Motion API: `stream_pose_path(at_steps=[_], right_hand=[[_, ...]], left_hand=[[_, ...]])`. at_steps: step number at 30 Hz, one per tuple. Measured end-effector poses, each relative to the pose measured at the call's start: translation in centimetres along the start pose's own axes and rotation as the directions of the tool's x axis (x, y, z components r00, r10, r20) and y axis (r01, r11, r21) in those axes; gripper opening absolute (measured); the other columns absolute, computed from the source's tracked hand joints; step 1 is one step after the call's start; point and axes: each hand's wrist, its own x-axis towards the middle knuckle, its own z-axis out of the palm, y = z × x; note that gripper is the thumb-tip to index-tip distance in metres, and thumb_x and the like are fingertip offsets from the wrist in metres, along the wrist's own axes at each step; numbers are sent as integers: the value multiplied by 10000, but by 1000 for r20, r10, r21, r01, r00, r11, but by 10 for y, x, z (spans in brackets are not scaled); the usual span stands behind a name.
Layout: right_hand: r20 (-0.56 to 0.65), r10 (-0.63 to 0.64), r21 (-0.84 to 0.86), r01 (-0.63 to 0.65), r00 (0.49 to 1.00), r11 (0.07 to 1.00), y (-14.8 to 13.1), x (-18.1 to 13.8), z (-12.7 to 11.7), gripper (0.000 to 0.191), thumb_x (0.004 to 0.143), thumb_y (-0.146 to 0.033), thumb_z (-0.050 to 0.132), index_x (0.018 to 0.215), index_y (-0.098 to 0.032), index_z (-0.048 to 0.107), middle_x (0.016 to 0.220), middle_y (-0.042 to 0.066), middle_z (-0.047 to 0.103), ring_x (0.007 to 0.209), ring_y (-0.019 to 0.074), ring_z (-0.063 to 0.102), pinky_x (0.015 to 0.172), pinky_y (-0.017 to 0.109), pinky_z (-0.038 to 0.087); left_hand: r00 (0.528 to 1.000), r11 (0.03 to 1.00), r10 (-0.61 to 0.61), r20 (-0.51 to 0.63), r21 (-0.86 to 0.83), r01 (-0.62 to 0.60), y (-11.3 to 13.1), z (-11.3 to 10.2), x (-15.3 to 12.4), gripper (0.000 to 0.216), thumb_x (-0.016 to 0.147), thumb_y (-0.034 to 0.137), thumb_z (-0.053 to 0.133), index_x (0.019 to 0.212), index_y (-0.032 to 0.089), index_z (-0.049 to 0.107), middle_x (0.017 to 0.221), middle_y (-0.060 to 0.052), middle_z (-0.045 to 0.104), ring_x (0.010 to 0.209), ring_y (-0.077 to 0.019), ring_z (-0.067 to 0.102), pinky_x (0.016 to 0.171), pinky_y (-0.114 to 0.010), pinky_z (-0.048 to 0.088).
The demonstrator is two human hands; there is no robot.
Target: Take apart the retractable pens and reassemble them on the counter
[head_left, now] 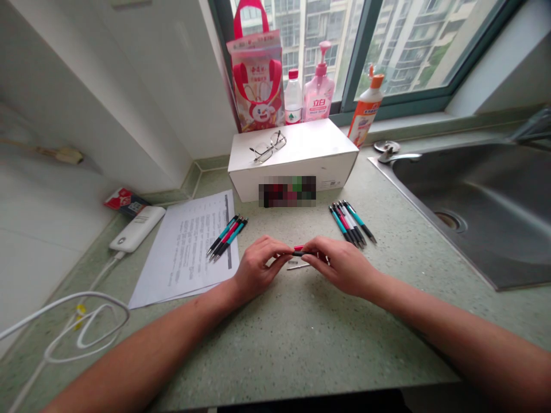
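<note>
My left hand (258, 267) and my right hand (340, 265) meet at the middle of the green counter (301, 332), both pinched on one red-and-black pen (299, 251) held level between them. A thin pen refill (298, 266) lies on the counter just under the pen. A small group of pens (227, 236) rests on printed paper (189, 246) to the left of my hands. Several more pens (352, 223) lie to the right, in front of a white box (297, 160).
Glasses (268, 147) lie on the white box. A red bag (257, 80), water bottle (293, 97), pink pump bottle (319, 92) and orange-capped bottle (365, 112) stand by the window. A steel sink (477, 201) is right. A power bank (138, 228) with white cable (81, 321) is left.
</note>
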Motion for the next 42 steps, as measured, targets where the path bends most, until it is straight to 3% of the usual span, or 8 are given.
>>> stream_pose_path(at_steps=[5, 12, 16, 19, 24, 32, 36, 42], right_hand=[[19, -14, -32, 14, 1000, 999, 2, 1, 1, 290, 1023, -378, 467, 1025, -184, 683, 908, 70, 733, 807, 185, 659, 705, 311, 449], [23, -13, -67, 14, 1000, 998, -1, 3, -4, 386, 1050, -391, 389, 940, -188, 698, 849, 59, 711, 752, 160, 635, 675, 290, 434], [-2, 8, -101, -8, 1000, 995, 2, 3, -6, 220, 984, -345, 542, 906, -190, 677, 863, 34, 696, 714, 140, 618, 647, 276, 403], [79, -9, -216, 26, 997, 976, 6, 3, -4, 125, 931, -282, 607, 874, -197, 678, 890, 28, 687, 701, 139, 607, 626, 279, 372], [153, 18, -340, 36, 988, 940, 5, 3, -3, 110, 918, -252, 602, 857, -216, 686, 891, 20, 672, 692, 136, 592, 596, 284, 323], [189, 71, -386, 8, 979, 922, 7, 4, -9, 126, 899, -236, 553, 839, -201, 657, 882, 34, 671, 688, 140, 598, 588, 279, 341], [217, 90, -397, 4, 972, 918, 9, 4, -13, 133, 895, -233, 540, 830, -202, 652, 885, 38, 673, 687, 153, 602, 587, 294, 355], [209, 57, -397, 31, 976, 917, 15, 5, -17, 141, 889, -241, 542, 807, -206, 650, 863, 54, 673, 658, 168, 600, 571, 313, 367]], left_hand=[[1000, 1000, -13, 9, 14, 13, -2, -1, -1, 49, 930, 172, 665, 975, 177, 683, 832, -48, 746, 747, -154, 669, 703, -303, 545], [999, 1000, 5, 31, 7, -5, -1, 0, -1, 47, 939, 183, 647, 974, 179, 678, 834, -52, 752, 757, -162, 673, 728, -314, 544], [973, 994, 98, 207, 33, -107, 3, 2, -2, 59, 949, 189, 613, 967, 178, 668, 878, -64, 743, 815, -171, 665, 769, -322, 535], [934, 981, 133, 333, 87, -171, 5, 3, -2, 92, 955, 193, 577, 927, 179, 664, 871, -59, 722, 826, -177, 642, 770, -319, 515], [905, 977, 90, 415, 138, -161, 5, 2, -2, 77, 915, 228, 609, 901, 175, 663, 885, -61, 702, 819, -195, 607, 765, -343, 483], [945, 965, -141, 294, 256, 65, 0, 3, -3, 97, 923, 217, 599, 966, 164, 668, 905, -82, 682, 858, -221, 587, 795, -381, 475], [922, 950, -184, 341, 302, 78, -2, 4, -4, 96, 932, 216, 590, 952, 176, 674, 913, -77, 674, 880, -225, 586, 813, -393, 472], [921, 938, -221, 320, 327, 112, -4, 5, -4, 76, 921, 210, 604, 882, 170, 654, 859, -72, 651, 823, -218, 572, 762, -379, 472]])
